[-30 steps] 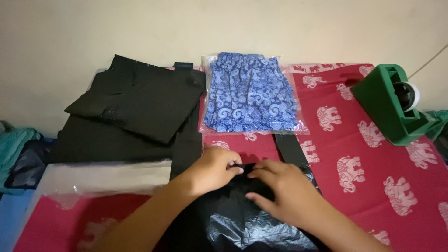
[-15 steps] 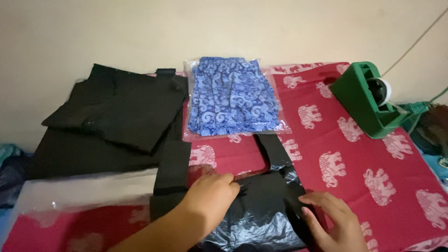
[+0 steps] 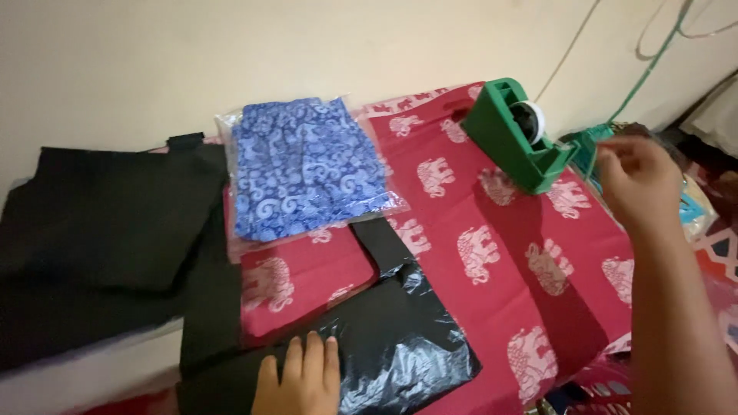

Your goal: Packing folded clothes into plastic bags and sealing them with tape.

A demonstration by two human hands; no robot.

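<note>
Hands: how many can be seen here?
2. The left hand lies flat on the black plastic bag at the bottom edge; the right hand is raised at the right, beside the green tape dispenser.

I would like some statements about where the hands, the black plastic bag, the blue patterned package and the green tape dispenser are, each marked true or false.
1. The left hand lies flat on the black plastic bag. True.
2. The right hand rests on the black plastic bag. False: it is raised near the green tape dispenser, off the bag.
3. The blue patterned garment is inside a clear plastic wrapper. True.
4. The tape dispenser stands on the black fabric. False: it stands on the red cloth with elephant print.
5. The blue patterned garment lies to the right of the tape dispenser. False: it lies to its left.
</note>
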